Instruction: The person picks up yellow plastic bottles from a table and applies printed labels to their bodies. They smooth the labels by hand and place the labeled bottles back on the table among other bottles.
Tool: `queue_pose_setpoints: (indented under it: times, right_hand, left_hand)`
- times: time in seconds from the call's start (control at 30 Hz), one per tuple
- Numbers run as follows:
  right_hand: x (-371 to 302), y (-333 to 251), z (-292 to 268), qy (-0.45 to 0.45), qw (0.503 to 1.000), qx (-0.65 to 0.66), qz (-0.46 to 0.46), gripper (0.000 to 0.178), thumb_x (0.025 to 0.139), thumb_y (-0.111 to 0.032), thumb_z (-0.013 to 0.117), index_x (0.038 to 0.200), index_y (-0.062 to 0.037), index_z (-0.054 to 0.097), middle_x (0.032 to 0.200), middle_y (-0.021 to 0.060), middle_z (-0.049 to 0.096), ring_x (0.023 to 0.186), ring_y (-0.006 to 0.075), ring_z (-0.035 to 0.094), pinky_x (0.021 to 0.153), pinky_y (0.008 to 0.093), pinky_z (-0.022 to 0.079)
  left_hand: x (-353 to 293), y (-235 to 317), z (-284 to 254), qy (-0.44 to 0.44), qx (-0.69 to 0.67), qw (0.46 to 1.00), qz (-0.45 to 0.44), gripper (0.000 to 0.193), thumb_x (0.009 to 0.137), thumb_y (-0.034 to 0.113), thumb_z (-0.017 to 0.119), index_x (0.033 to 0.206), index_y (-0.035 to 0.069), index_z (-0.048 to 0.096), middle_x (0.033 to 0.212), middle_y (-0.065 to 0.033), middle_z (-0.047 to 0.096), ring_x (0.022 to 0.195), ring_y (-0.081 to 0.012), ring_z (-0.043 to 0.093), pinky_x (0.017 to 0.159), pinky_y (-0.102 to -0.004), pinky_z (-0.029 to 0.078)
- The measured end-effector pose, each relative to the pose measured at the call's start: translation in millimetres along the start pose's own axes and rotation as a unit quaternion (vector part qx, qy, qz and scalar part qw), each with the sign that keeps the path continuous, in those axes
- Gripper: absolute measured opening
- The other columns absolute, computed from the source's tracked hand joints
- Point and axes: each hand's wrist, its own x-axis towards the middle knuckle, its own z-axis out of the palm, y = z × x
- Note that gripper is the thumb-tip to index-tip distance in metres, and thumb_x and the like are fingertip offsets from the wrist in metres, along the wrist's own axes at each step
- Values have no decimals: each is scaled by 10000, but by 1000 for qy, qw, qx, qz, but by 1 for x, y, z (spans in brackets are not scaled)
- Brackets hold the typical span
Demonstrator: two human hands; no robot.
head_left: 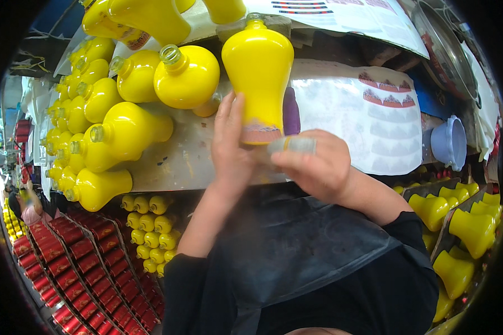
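A glossy yellow bottle [257, 67] with a clear glass neck lies in front of me, its neck pointing away. Around its near, narrow end runs a reddish-brown and purple printed band [262, 130]. My left hand [231, 142] is closed against the bottle's left side and base, with straight fingers along the side; its thumb is blurred. At the base's right corner, my right hand [318, 162] has curled fingers. A pale grey piece with a yellow stripe [292, 145] is at those fingers; whether it is held or wrapped on is unclear.
Several yellow bottles [187, 78] crowd the table's left side. A white sheet with reddish prints [394, 131] lies to the right, beside a purple item [291, 111]. A lilac bucket [449, 142] stands far right. Below are racks of red cylinders [89, 262] and yellow bottles [469, 229].
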Motion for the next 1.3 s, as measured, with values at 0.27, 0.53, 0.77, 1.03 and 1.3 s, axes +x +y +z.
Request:
queue_pose_setpoints:
  times: [0.27,0.53,0.77,1.03,1.3]
  right_hand:
    - [-4,2,-8,-25,997,-52,55,356,680,39,839,997,-88,738,897,93,756,759,249,717,700,356,579]
    - [-2,3,-6,-39,996,-50,-68,359,699,-19,810,1044,-104,754,875,81,701,726,256,672,654,363,554]
    - [8,-7,-19,-47,989,-132,-45,294,754,-96,764,1049,-88,759,862,62,677,797,237,709,731,348,591]
    - [13,-25,-31,-103,978,-176,-52,341,735,-70,756,1075,-72,771,888,87,692,827,245,718,711,353,585]
    - [14,-12,-27,-97,974,-87,187,270,839,-109,831,1086,-57,736,870,133,751,709,262,731,633,318,557]
  left_hand:
    - [-3,-12,8,-45,19,999,-11,959,748,132,872,1571,1,398,1408,-249,593,1281,-407,588,1083,-461,467]
    - [-2,-14,9,-21,-4,999,30,972,702,130,891,1555,7,442,1257,-195,684,1128,-372,657,1009,-434,495]
    - [1,3,11,10,39,998,44,887,725,236,879,1491,-3,499,1191,-171,684,1093,-362,649,1041,-508,448]
    - [0,10,27,36,113,992,37,880,744,259,850,1499,-2,482,1233,-172,605,1173,-364,558,1089,-534,363]
    - [-5,5,23,12,101,994,29,882,770,219,833,1524,-19,443,1283,-187,592,1190,-383,548,1053,-507,383]
